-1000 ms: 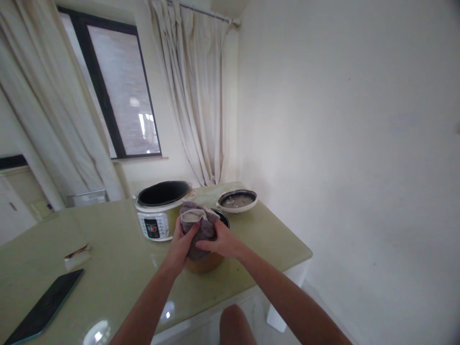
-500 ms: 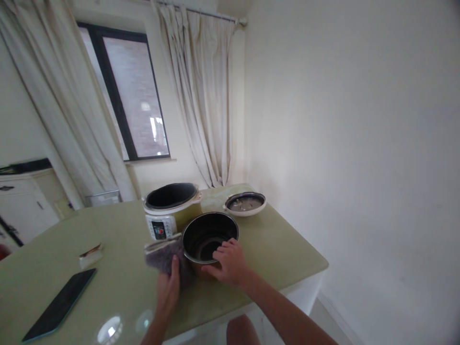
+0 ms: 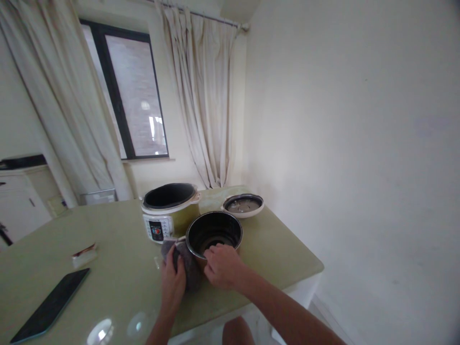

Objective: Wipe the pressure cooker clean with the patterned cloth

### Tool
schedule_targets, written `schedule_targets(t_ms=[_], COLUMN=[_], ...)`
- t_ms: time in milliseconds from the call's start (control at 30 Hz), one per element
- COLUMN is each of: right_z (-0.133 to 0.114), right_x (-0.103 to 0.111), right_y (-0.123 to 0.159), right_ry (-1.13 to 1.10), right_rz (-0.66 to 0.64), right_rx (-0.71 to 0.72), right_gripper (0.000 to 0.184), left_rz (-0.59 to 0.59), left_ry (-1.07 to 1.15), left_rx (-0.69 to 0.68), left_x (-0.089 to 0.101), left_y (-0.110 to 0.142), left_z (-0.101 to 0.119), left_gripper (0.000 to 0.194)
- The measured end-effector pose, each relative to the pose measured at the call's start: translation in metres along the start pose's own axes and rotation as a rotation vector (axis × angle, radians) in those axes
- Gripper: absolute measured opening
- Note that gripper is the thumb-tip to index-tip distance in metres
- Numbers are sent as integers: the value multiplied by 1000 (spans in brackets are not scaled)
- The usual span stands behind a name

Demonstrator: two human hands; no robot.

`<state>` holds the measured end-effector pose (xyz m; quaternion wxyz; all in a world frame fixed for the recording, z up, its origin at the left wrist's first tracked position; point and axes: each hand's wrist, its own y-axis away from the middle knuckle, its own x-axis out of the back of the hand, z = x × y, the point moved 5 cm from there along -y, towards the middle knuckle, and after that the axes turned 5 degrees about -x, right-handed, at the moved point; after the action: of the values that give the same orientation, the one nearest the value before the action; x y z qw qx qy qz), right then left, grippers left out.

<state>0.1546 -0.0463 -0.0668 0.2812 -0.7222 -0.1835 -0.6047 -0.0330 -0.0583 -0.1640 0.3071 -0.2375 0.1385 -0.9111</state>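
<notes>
A round inner pot (image 3: 215, 222), black inside with a pale rim, stands near the front edge of the green table. My right hand (image 3: 223, 266) is closed over its near rim, fingers curled inside. Against the pot's left side, my left hand (image 3: 174, 280) presses a grey cloth (image 3: 192, 270), its fingers bent around it. Part of the cloth is hidden behind that hand. Just behind the pot sits the electric cooker body (image 3: 185, 220), its top uncovered and its control panel facing left-front. The cooker's lid (image 3: 245, 206) lies underside up at the back right.
On the left of the table (image 3: 118, 258) lie a dark tablet-like slab (image 3: 50, 304) and a small whitish packet (image 3: 84, 256). A bare wall (image 3: 345, 143) rises to the right. Curtains (image 3: 201, 96) and a window are behind the table.
My left hand has brought the cloth rightward against the pot and curled its fingers. My right hand has tightened over the near rim. The pot appears shifted slightly right.
</notes>
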Motion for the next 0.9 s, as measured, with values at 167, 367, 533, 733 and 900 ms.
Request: schedule_targets(t_ms=[167, 367, 533, 733, 900], right_z=[-46, -16, 20, -36, -66], right_x=[-20, -24, -4, -11, -25], right_y=[-17, 6, 10, -16, -20], right_ry=[-114, -77, 12, -1, -123], right_rz=[67, 88, -11, 15, 60], right_rx=[-396, -147, 22, -179, -317], right_gripper=[52, 65, 56, 33, 53], left_rz=[-71, -64, -115, 37, 66], left_ry=[158, 260, 205, 157, 281], left_rx=[-48, 59, 201, 49, -22], left_x=[-20, 1, 5, -9, -7], left_y=[26, -33, -52, 1, 16], left_z=[9, -19, -41, -10, -4], left_gripper=[67, 61, 53, 58, 66])
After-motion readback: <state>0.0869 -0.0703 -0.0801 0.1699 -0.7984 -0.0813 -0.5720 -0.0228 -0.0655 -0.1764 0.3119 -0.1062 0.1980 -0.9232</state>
